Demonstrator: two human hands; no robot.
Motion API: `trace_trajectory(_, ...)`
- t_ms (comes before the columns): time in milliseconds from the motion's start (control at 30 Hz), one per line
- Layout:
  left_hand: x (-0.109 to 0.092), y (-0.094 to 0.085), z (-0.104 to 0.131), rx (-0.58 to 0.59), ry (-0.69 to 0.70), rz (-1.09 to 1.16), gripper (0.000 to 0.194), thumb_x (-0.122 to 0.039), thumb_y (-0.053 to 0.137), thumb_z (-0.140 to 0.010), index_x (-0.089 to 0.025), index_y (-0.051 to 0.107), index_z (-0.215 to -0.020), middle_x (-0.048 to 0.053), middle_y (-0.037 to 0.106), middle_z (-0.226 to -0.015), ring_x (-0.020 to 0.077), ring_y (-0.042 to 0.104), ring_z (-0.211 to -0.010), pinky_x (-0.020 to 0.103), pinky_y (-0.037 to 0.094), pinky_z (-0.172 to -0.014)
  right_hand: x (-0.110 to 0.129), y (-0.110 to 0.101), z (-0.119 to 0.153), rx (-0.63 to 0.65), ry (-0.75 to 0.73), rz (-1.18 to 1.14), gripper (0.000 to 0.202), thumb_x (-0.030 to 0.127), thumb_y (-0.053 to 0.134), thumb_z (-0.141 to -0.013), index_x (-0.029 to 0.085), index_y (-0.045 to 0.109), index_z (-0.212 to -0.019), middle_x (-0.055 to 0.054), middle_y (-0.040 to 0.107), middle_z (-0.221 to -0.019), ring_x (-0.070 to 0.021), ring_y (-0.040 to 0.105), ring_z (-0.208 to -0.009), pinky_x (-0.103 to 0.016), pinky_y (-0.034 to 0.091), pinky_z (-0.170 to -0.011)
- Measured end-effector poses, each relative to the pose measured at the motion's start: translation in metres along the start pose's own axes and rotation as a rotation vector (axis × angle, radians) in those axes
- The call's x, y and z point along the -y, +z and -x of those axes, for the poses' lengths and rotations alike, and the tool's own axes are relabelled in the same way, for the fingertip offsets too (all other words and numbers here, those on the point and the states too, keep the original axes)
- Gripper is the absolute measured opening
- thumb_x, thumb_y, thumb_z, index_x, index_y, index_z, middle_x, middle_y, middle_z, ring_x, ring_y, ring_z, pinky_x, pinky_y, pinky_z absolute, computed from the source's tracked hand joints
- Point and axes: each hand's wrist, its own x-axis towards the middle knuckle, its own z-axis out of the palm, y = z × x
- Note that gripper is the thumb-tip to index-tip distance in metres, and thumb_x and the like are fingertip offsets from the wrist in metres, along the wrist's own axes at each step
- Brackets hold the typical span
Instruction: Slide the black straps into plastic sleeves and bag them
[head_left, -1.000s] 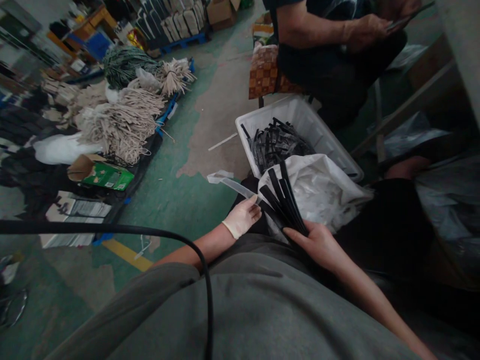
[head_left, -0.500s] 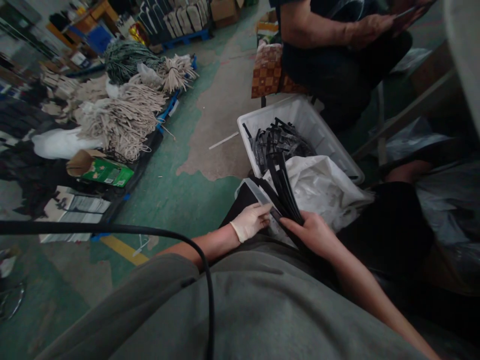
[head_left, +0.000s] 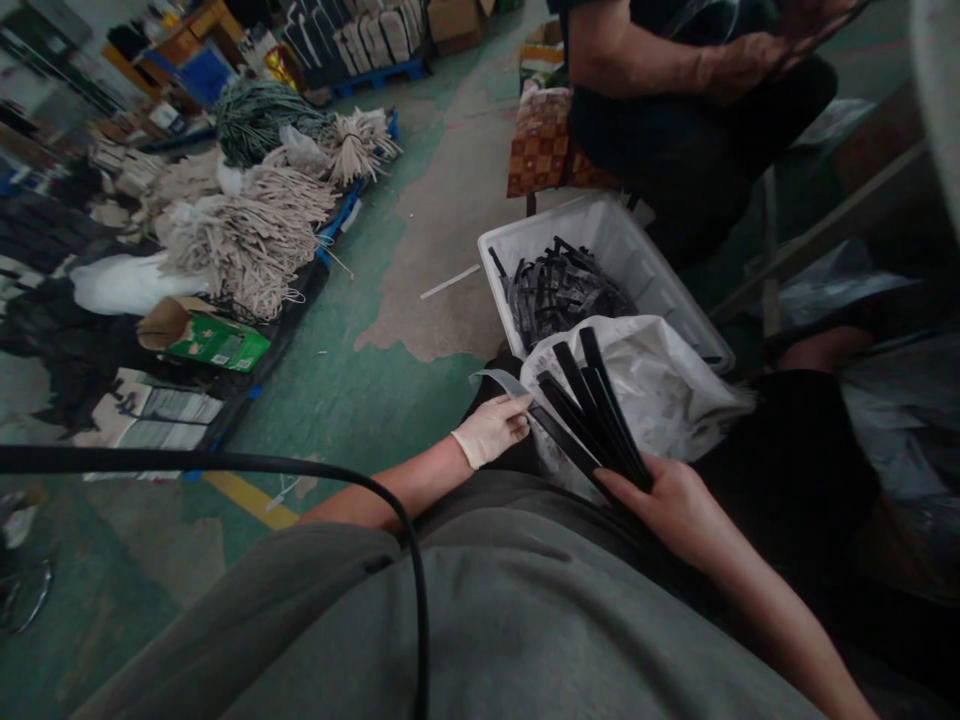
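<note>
Several long flat black strips (head_left: 596, 400) fan out from my right hand (head_left: 675, 505), which is closed around their lower ends. My left hand (head_left: 491, 430), in a pale glove, pinches a translucent plastic strip (head_left: 501, 380) whose free end points up and left. One black strip slants from my right hand to the left fingertips; whether it is inside the plastic or only against it, I cannot tell. Under the fanned strips lies a white plastic bag (head_left: 667, 360) over my lap. Beyond it stands a white crate (head_left: 667, 270) with a heap of black pieces (head_left: 562, 285) inside.
A co-worker's hands (head_left: 742, 68) hold a dark thing at the upper right. Bundles of beige cords (head_left: 240, 235) and an open green box (head_left: 217, 340) lie on the left. A black cable (head_left: 300, 462) crosses the near view. Clear plastic (head_left: 844, 280) lies at the right.
My right hand has moved right and slightly toward me, and its black strips are now more spread. The left hand has shifted a little left, drawing the plastic strip away from the bunch.
</note>
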Motion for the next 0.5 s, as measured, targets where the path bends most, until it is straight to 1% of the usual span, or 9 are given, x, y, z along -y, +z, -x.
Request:
trace_trajectory(33,0.002,0.001,0.001,0.023,-0.024,-0.01,0.034,-0.021,0.089,-0.057,-0.015,0.058,-0.069,-0.005,0.055,-0.058,0.0045,0.049,-0.049,0.021,0.043,-0.053,-0.001,0.0,-0.001,-0.022,0.009,0.022,0.033,0.049,0.057,-0.081,0.018,0.07,-0.081,-0.008,0.075,-0.075,-0.0285,0.07,-0.071,-0.032,0.05,-0.059)
trace_trajectory(100,0.011,0.006,0.004,0.11,-0.082,-0.037,0.038,-0.023,0.091,-0.052,-0.014,0.057,-0.067,-0.005,0.055,-0.058,0.0053,0.049,-0.049,0.021,0.042,-0.051,0.0,0.002,-0.005,-0.071,0.026,0.055,0.033,0.048,0.056,-0.081,0.018,0.069,-0.078,-0.009,0.074,-0.071,-0.0293,0.07,-0.07,-0.032,0.049,-0.058)
trace_trajectory(167,0.017,0.012,0.007,0.167,-0.104,-0.057,0.041,-0.025,0.093,-0.048,-0.013,0.057,-0.066,-0.004,0.054,-0.057,0.0057,0.048,-0.049,0.021,0.04,-0.05,0.002,0.002,-0.008,-0.083,0.034,0.035,0.033,0.048,0.055,-0.081,0.018,0.068,-0.076,-0.008,0.072,-0.067,-0.0285,0.069,-0.067,-0.032,0.049,-0.055)
trace_trajectory(200,0.016,0.013,0.007,0.168,-0.092,-0.062,0.042,-0.025,0.093,-0.048,-0.013,0.057,-0.066,-0.004,0.054,-0.056,0.0057,0.048,-0.049,0.021,0.04,-0.05,0.002,0.001,-0.008,-0.069,0.033,0.005,0.032,0.048,0.056,-0.081,0.018,0.067,-0.075,-0.007,0.072,-0.065,-0.0275,0.069,-0.066,-0.031,0.049,-0.054)
trace_trajectory(267,0.008,0.011,0.006,0.123,-0.049,-0.064,0.04,-0.023,0.092,-0.049,-0.013,0.058,-0.066,-0.004,0.054,-0.057,0.0053,0.048,-0.049,0.021,0.041,-0.051,0.001,-0.003,-0.003,-0.012,0.026,-0.067,0.031,0.048,0.057,-0.081,0.019,0.067,-0.073,-0.005,0.071,-0.063,-0.0252,0.068,-0.062,-0.03,0.05,-0.052)
trace_trajectory(300,0.002,0.009,0.005,0.097,-0.028,-0.061,0.038,-0.022,0.092,-0.051,-0.013,0.058,-0.067,-0.004,0.054,-0.057,0.005,0.048,-0.049,0.021,0.042,-0.052,0.0,-0.005,0.001,0.019,0.031,-0.099,0.031,0.048,0.057,-0.081,0.019,0.066,-0.073,-0.005,0.071,-0.063,-0.0241,0.068,-0.06,-0.029,0.05,-0.051)
trace_trajectory(367,-0.004,0.006,0.003,0.068,-0.019,-0.061,0.035,-0.02,0.09,-0.055,-0.014,0.058,-0.069,-0.005,0.053,-0.057,0.0044,0.047,-0.049,0.021,0.043,-0.053,-0.001,-0.005,0.005,0.041,0.058,-0.14,0.029,0.047,0.059,-0.08,0.02,0.064,-0.071,-0.003,0.069,-0.06,-0.0218,0.066,-0.054,-0.028,0.049,-0.047)
trace_trajectory(433,0.0,0.008,0.004,0.094,-0.051,-0.075,0.034,-0.021,0.089,-0.057,-0.014,0.057,-0.068,-0.005,0.052,-0.057,0.0047,0.047,-0.049,0.02,0.041,-0.052,0.001,-0.001,0.002,0.015,0.08,-0.166,0.027,0.045,0.061,-0.079,0.019,0.063,-0.07,-0.002,0.066,-0.056,-0.0194,0.063,-0.048,-0.027,0.046,-0.044)
trace_trajectory(500,0.01,0.014,0.008,0.15,-0.096,-0.087,0.036,-0.024,0.09,-0.056,-0.014,0.057,-0.067,-0.005,0.051,-0.056,0.0051,0.046,-0.048,0.02,0.04,-0.049,0.002,0.003,-0.006,-0.032,0.074,-0.217,0.026,0.043,0.063,-0.077,0.019,0.062,-0.069,-0.001,0.063,-0.053,-0.0173,0.06,-0.045,-0.025,0.044,-0.042)
